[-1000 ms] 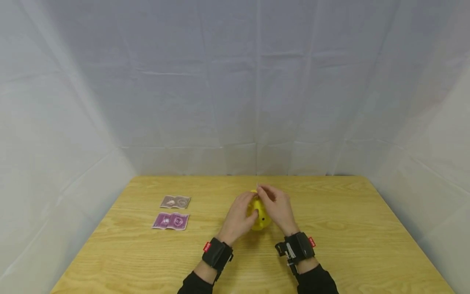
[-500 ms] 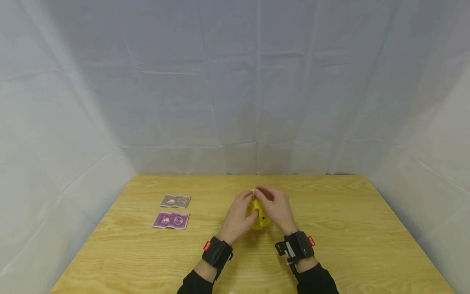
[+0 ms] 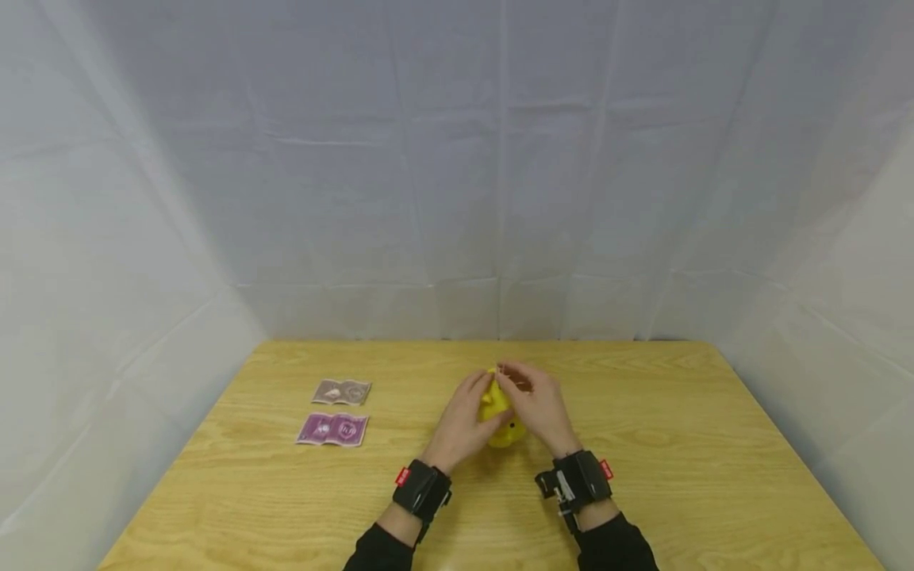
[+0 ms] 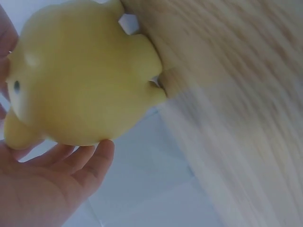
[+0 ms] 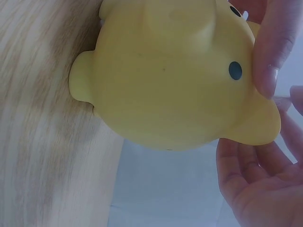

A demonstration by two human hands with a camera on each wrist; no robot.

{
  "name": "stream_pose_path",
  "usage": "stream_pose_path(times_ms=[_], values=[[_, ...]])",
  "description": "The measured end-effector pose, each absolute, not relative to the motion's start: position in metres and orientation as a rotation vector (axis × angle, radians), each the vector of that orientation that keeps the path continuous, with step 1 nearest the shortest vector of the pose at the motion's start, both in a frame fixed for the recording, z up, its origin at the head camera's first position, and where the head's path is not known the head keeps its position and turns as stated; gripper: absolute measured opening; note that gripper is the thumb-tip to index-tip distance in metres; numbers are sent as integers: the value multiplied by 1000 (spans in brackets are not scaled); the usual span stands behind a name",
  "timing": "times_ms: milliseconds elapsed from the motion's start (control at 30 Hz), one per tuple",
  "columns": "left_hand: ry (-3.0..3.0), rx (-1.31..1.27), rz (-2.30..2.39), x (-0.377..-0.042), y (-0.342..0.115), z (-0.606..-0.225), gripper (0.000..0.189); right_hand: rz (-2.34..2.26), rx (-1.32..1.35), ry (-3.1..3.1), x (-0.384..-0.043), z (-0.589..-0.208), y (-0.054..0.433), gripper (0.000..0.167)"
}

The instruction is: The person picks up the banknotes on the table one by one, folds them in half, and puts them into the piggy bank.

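Observation:
A yellow piggy bank (image 3: 494, 408) stands on the wooden table, its snout towards me. My left hand (image 3: 460, 428) holds it from the left; the thumb lies across the top near the eyes. In the left wrist view, the fingers of this hand rest along the side of the piggy bank (image 4: 85, 80). My right hand (image 3: 539, 404) is over its top, with fingertips together beside an ear. Between them it pinches a banknote (image 5: 283, 101), mostly hidden, with only a thin pale edge showing. The slot is hidden by the hands.
To the left on the table (image 3: 236, 492) lie two creased play banknotes, a grey one (image 3: 341, 392) and a purple one (image 3: 332, 429). White sheeting (image 3: 457, 198) encloses the table behind and at both sides.
The pale tip above my right fingertips has sunk lower, and those fingers have shifted slightly left. My left thumb has straightened across the piggy bank. The two loose banknotes lie as before.

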State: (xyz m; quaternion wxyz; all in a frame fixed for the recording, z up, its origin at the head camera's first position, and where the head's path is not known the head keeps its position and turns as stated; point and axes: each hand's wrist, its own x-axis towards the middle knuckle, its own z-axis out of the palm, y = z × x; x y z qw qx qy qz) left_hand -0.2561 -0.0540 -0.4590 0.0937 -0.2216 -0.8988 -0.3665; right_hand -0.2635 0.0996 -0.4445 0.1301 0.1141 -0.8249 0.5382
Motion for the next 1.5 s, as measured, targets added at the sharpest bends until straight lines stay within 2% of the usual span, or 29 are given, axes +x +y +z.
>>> stream_pose_path(times_ms=[300, 767, 1500], values=[[-2718, -621, -1212, -260, -59, -464, 82, 1539, 329, -2435, -264, -446, 98, 29], [-2755, -561, -1350, -265, -61, -469, 91, 1535, 365, -2400, -266, -451, 101, 27], [-2759, -564, -1343, -266, -61, -470, 91, 1484, 292, -2394, -270, -457, 98, 22]])
